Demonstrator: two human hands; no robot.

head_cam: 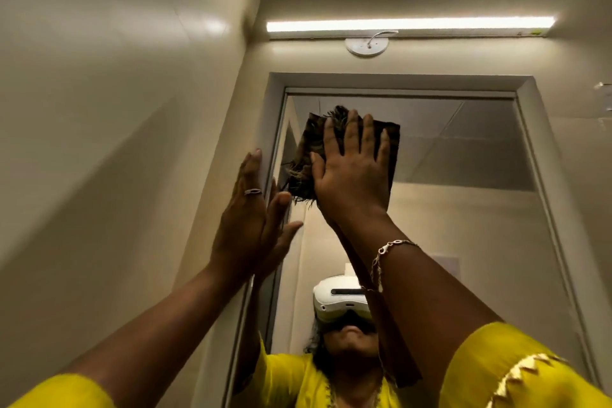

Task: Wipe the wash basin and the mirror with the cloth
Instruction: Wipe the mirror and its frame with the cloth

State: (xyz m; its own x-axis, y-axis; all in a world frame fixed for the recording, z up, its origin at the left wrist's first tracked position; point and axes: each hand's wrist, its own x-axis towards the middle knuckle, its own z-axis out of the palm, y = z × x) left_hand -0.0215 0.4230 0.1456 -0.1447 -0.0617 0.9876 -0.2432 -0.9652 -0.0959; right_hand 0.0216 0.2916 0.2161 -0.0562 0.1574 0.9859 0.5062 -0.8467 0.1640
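My yellow sleeves (516,368) sit lowest, with both arms raised. My right hand (356,172) lies flat on the cloth (311,139), fingers straight and spread, pressing it against the upper left of the mirror (463,192). My left hand (246,222), fingers straight and close together, rests against the frame (397,81) just beside the cloth.

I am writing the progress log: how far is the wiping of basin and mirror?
Done: nothing can be confirmed; the wash basin is out of view. In hand: the right hand presses the cloth flat on the upper left of the mirror, the left hand open against its frame. Left: probably the remaining glass.
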